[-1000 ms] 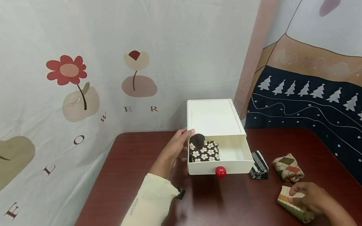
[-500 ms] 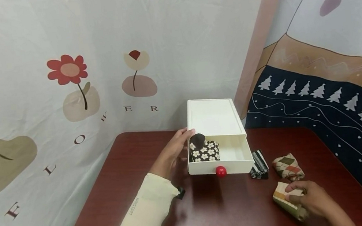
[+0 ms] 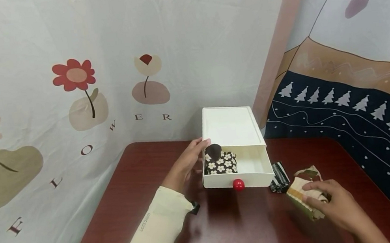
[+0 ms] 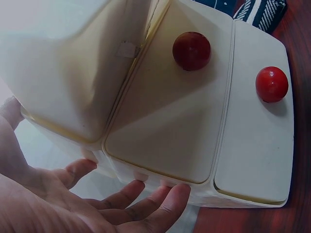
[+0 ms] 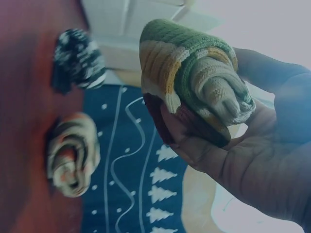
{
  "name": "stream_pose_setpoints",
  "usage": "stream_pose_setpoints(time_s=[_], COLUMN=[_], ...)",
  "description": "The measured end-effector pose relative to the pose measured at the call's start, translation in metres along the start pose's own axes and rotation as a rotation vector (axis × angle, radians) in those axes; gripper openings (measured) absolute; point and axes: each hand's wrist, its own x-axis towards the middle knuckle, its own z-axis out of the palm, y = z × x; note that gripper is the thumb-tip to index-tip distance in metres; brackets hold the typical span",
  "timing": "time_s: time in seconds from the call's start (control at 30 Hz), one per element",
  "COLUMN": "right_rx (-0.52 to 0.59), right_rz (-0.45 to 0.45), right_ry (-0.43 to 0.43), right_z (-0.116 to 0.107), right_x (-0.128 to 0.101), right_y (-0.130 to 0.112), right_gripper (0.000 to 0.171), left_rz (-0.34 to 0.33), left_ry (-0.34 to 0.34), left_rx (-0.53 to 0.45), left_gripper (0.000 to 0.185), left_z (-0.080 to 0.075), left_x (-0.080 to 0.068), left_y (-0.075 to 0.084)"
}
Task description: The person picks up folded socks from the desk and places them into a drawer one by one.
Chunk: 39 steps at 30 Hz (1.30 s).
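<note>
A white drawer unit [image 3: 231, 125] stands on the table, its top drawer [image 3: 256, 178] pulled out. In that drawer's left part lies a folded black sock with white flowers [image 3: 222, 164], with a dark rounded bit on it. My left hand [image 3: 191, 155] rests against the unit's left side; in the left wrist view its fingertips [image 4: 177, 196] touch the side wall. My right hand [image 3: 332, 202] holds a rolled green, cream and orange sock [image 5: 187, 63] between thumb and fingers, raised in the right wrist view. Below it lies a rolled argyle sock [image 5: 73, 155], partly hidden in the head view.
A folded black-and-white sock [image 3: 279, 178] lies right beside the unit on the dark red table [image 3: 242, 227]. Two lower drawers with red knobs [image 4: 272, 84] are closed. Printed cloth hangings [image 3: 172, 40] stand behind and to the right.
My right hand has lifted the rolled green sock and carried it left and away from me, now overlapping the argyle sock. My left hand has stayed at the unit.
</note>
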Motion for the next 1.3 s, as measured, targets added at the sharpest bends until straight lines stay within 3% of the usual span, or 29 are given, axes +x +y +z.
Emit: stream_pose_setpoints(time_s=[0.13,0.33,0.7,1.13,1.3], right_rx=[0.020,0.063,0.119,0.200,0.207], right_rz=[-0.006,-0.041,0.041,-0.047,-0.023], right_ry=[0.030,0.160,0.311,0.325,0.340], right_z=[-0.005,-0.012,-0.023,-0.012,-0.004], right_x=[0.003,0.005,0.014,0.027,0.032], right_y=[-0.015,-0.037,-0.083,-0.126,-0.140], right_gripper=[0.035,0.039,0.051,0.051,0.054], left_rz=[-0.004,0.001,0.010,0.006,0.006], left_ry=[0.000,0.006,0.011,-0.010,-0.011], left_rx=[-0.005,0.009,0.014,0.013,0.011], left_gripper=[0.081,0.081,0.079,0.081,0.081], left_z=[0.000,0.001,0.000,-0.001,-0.001], left_x=[0.000,0.000,0.000,0.002,0.003], left_y=[0.000,-0.002,-0.003,-0.002,-0.004])
